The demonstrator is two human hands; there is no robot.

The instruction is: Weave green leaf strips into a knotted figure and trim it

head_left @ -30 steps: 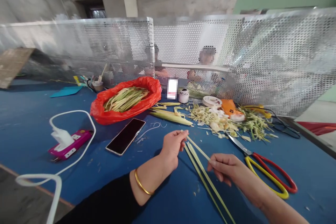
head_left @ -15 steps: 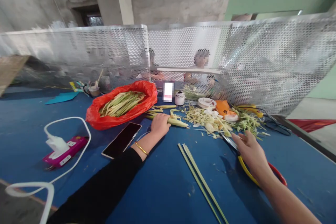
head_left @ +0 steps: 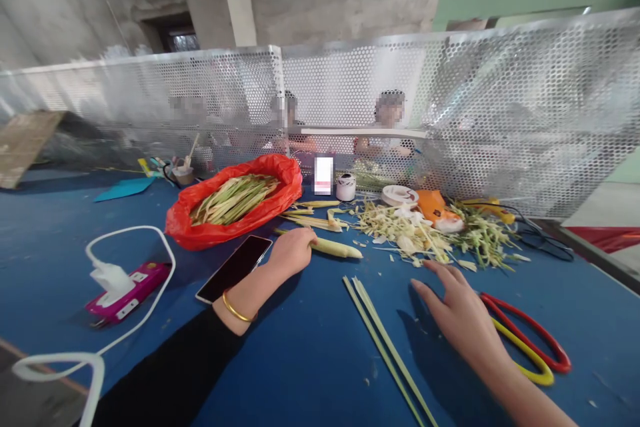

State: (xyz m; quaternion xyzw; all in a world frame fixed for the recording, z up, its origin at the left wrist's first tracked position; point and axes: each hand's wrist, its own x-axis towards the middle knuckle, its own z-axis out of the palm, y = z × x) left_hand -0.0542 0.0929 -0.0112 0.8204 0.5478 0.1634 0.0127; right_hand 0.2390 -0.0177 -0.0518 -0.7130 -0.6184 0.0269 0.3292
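My left hand (head_left: 291, 253) is closed round a thick pale-green plant stalk (head_left: 337, 249), whose blunt end sticks out to the right just above the blue table. The fingers' undersides are hidden. My right hand (head_left: 455, 303) hovers over the table with its fingers apart and nothing in them. Beside and partly behind it lie scissors with red and yellow handles (head_left: 533, 340); the hand hides their blades. Two long, thin green stalks (head_left: 387, 347) lie between my hands, running toward the near edge. More stalks (head_left: 315, 220) rest just beyond my left hand.
A red plastic bag (head_left: 180, 230) holds many cut strips. Nearby are a phone (head_left: 235, 267), a magenta power strip (head_left: 130, 293) with a white cable, a pile of plant scraps (head_left: 400, 230), a tape roll (head_left: 399, 195) and a small white jar (head_left: 345, 187). A perforated metal screen (head_left: 340, 87) stands behind.
My left hand has drawn back slightly toward me with the plant stalk. My right hand has come away from the scissors, which now lie on the table farther right.
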